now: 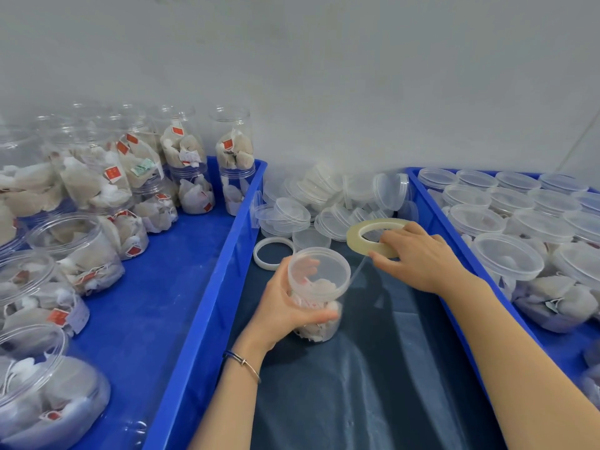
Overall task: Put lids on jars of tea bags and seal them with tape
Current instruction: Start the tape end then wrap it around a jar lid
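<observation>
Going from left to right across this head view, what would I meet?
Open jars of tea bags → left hand gripping a lidded jar → tape roll in the right hand → lidded jars.

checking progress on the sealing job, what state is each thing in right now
clear plastic jar of tea bags in the left hand: lidded, upright, strip of tape running to its rim
yellowish roll of clear tape: held up, partly unrolled
left hand: grips the jar
right hand: holds the roll
clear jars in the left blue tray: no lids
clear jars in the right blue tray: lidded
loose clear lids: heaped, unused
</observation>
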`<state>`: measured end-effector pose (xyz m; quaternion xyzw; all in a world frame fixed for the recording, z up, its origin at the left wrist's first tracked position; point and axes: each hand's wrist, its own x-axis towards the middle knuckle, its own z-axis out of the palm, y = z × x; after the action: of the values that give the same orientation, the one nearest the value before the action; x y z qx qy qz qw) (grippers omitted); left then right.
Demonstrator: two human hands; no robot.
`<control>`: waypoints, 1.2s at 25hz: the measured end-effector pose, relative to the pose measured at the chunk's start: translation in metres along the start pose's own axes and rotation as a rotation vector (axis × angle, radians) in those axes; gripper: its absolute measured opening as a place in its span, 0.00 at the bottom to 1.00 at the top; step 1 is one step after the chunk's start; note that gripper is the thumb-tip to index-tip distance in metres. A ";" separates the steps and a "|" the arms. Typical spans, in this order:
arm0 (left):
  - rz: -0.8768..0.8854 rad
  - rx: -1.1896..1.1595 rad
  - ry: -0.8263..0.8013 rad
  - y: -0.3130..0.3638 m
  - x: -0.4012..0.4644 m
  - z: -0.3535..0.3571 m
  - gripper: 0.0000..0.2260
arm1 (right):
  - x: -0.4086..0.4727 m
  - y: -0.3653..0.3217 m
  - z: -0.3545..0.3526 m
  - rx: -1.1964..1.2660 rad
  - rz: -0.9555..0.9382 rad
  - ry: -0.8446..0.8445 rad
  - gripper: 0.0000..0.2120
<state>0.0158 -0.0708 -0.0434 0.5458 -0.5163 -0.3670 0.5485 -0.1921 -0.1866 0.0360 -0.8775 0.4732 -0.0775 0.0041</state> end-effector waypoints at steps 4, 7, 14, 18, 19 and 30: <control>-0.001 0.008 -0.088 0.004 0.001 -0.002 0.38 | 0.009 -0.014 0.012 0.017 -0.050 0.011 0.15; -0.056 0.102 -0.170 0.010 0.009 -0.004 0.40 | 0.012 -0.020 0.020 0.071 -0.056 -0.006 0.17; -0.094 0.307 -0.053 0.028 0.013 -0.015 0.45 | 0.007 -0.012 0.023 0.121 -0.020 0.022 0.18; -0.087 0.360 -0.060 0.045 0.007 0.002 0.40 | 0.002 -0.014 0.023 0.084 0.001 0.041 0.20; -0.109 0.363 -0.028 0.052 0.007 0.013 0.42 | 0.001 -0.015 0.023 0.079 0.008 0.049 0.20; -0.101 0.859 -0.127 0.070 0.037 0.015 0.37 | -0.025 -0.010 0.018 0.005 0.011 0.118 0.23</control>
<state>-0.0029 -0.1006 0.0291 0.7253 -0.6273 -0.1781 0.2205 -0.1949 -0.1617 0.0157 -0.8689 0.4771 -0.1303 -0.0212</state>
